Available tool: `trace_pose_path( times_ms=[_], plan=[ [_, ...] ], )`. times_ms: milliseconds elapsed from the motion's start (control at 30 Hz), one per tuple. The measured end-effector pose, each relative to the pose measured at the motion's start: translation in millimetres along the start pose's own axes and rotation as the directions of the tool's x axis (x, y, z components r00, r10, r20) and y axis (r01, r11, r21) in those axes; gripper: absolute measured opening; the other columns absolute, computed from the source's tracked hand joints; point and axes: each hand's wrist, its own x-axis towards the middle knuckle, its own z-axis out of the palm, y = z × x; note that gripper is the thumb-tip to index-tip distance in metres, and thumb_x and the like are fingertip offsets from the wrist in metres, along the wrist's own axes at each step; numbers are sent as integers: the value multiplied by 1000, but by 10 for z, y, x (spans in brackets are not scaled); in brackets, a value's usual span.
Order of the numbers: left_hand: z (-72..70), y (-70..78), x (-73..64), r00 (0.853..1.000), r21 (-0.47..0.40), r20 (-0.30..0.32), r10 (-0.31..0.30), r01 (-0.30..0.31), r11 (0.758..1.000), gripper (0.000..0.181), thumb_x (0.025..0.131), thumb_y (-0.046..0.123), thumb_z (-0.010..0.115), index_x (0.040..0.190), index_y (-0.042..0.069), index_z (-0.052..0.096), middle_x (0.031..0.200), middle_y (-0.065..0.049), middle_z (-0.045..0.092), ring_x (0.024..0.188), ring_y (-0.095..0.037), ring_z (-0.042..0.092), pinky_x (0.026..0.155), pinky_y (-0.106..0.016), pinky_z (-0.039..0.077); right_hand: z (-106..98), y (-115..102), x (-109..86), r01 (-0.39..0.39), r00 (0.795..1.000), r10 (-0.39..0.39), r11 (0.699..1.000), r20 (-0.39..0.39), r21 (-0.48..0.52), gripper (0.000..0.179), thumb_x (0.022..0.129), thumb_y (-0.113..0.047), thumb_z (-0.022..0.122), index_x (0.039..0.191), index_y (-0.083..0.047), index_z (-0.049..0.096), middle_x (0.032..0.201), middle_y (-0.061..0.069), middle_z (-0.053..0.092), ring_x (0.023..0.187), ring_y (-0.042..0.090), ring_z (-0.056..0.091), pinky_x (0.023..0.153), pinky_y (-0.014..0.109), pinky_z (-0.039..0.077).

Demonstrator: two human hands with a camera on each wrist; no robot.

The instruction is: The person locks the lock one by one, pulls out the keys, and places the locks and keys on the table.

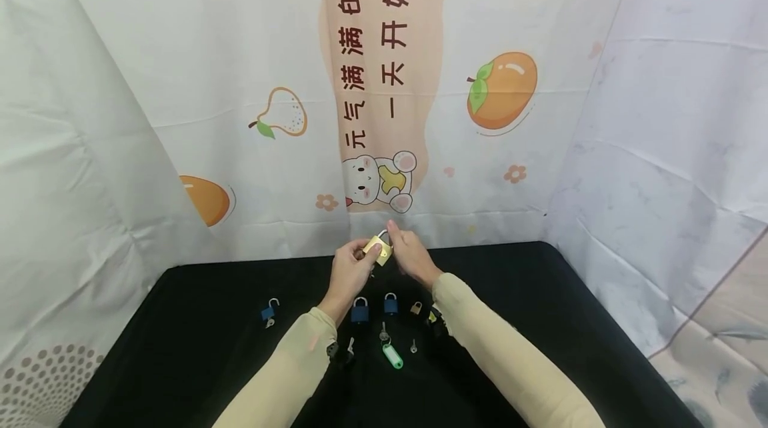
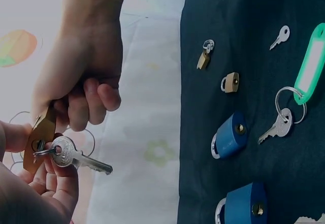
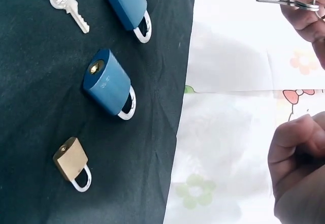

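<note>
In the head view my left hand grips the body of a brass padlock between thumb and fingers, above the far part of the table. My right hand has its fingers curled and pinches the padlock's silver shackle. Whether the shackle is locked is hidden by that hand. In the left wrist view a silver key hangs by a small ring at the padlock's keyhole, beside the left fingers. The right wrist view shows keys edge-on by the left hand; the padlock is out of that view.
Two blue padlocks and a small brass padlock stand on the black cloth. An open blue padlock lies at left. A green-tagged key and loose small keys lie nearer. A printed curtain hangs behind.
</note>
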Motion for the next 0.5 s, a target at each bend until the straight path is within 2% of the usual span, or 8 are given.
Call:
trace_pose_path(
  times_ms=[133,267,333,433,500],
  plan=[
    [21,-25,22,999,-15,27,-21,21,1000,32,100,25,68,118,-1,69,87,-7,70,71,-14,59,62,-26,50,-32,-1,30,-3,1000,3,1000,-6,-19,72,106,-61,28,71,-2,51,50,0,41,41,19,43,44,32,38],
    [14,-47,49,991,-26,123,-52,56,998,37,100,30,66,118,-3,68,89,-8,72,72,-14,62,66,-29,53,-81,9,58,-3,1000,3,999,1,-52,68,107,-59,31,66,-7,49,50,0,40,41,18,41,43,30,36],
    [-9,-66,58,978,-15,193,-80,85,996,38,101,31,65,117,-3,68,90,-8,73,73,-15,64,69,-31,55,-99,17,67,10,1000,-8,995,24,-95,65,107,-56,34,63,-11,46,50,-1,39,41,16,40,42,30,35],
    [-56,-108,61,947,35,300,-112,106,994,38,101,32,65,113,-4,68,89,-8,72,76,-21,67,71,-31,57,-120,26,57,50,997,-40,983,63,-177,63,109,-51,37,57,-15,42,49,-3,37,40,15,37,42,28,32],
    [-78,-133,65,929,70,350,-123,105,992,38,101,33,65,111,-3,69,89,-7,72,80,-27,68,72,-32,57,-129,35,41,66,996,-50,974,77,-216,64,109,-50,39,54,-15,40,48,-3,37,39,14,37,41,28,31]
  ],
)
